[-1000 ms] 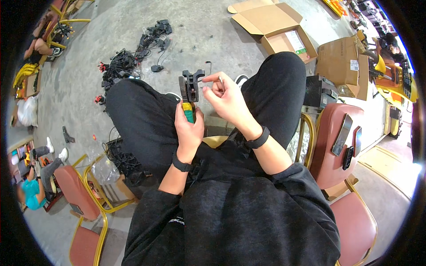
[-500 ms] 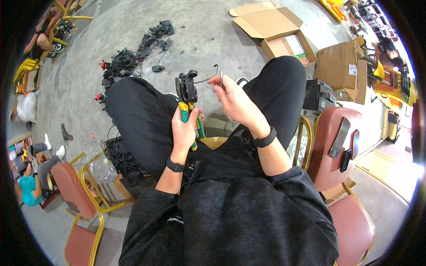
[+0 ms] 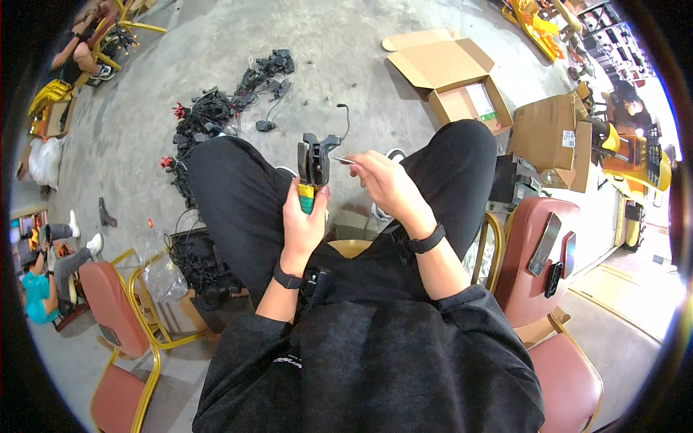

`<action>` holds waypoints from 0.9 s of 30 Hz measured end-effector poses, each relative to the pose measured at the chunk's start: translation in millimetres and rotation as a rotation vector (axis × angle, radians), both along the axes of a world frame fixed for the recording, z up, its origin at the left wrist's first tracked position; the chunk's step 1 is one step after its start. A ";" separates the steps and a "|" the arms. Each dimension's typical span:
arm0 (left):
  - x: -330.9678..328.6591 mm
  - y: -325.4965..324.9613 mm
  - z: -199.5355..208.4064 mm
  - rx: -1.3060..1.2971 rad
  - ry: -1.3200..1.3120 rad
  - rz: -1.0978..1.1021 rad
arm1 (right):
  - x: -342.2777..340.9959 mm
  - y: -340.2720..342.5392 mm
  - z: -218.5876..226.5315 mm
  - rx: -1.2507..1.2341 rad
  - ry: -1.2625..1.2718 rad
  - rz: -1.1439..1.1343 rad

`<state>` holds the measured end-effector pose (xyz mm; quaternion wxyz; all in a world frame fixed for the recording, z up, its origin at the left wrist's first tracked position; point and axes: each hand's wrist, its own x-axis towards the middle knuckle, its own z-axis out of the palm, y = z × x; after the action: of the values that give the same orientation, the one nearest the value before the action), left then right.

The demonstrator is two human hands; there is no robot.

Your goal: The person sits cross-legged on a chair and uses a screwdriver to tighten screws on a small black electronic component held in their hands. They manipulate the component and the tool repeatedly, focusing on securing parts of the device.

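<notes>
My left hand (image 3: 302, 229) is closed around pliers with green and yellow handles (image 3: 307, 200), held upright between my knees. A black plastic clip-like part (image 3: 315, 157) stands above its thumb and fingers, against the head of the pliers. From that part a thin dark wire (image 3: 347, 124) curves up, with a small knob at its end. My right hand (image 3: 395, 186) is closed in a pinch on a thin silver metal piece (image 3: 345, 160), whose tip reaches close to the black part's right side. Whether they touch, I cannot tell.
Tangled black cables with small boxes (image 3: 209, 112) lie on the floor beyond my left knee. An open cardboard box (image 3: 465, 101) is ahead to the right. Phones (image 3: 543, 244) rest on a reddish chair (image 3: 523, 278) at my right. Other people sit at both sides.
My left hand has turned the pliers and black part more upright and gripped higher, covering more of the handles. My right hand has lowered, with the metal piece now pointing left toward the part.
</notes>
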<state>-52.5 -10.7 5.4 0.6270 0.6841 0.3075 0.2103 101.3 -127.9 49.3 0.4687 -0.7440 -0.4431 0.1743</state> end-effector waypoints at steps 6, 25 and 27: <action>-3.6 17.1 33.3 0.091 -0.019 -0.046 | -5.5 -1.4 7.0 0.183 -0.055 -0.029; -35.7 -3.0 85.1 0.013 -0.140 -0.096 | -45.0 -16.3 70.3 0.309 -0.346 -0.042; -33.7 0.5 93.5 0.094 -0.094 -0.099 | -45.2 -14.6 78.0 0.321 -0.493 -0.081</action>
<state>-86.2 -10.2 98.9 0.6176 0.7165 0.2333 0.2254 56.1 -142.5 127.3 0.4651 -0.6974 -0.5356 -0.1026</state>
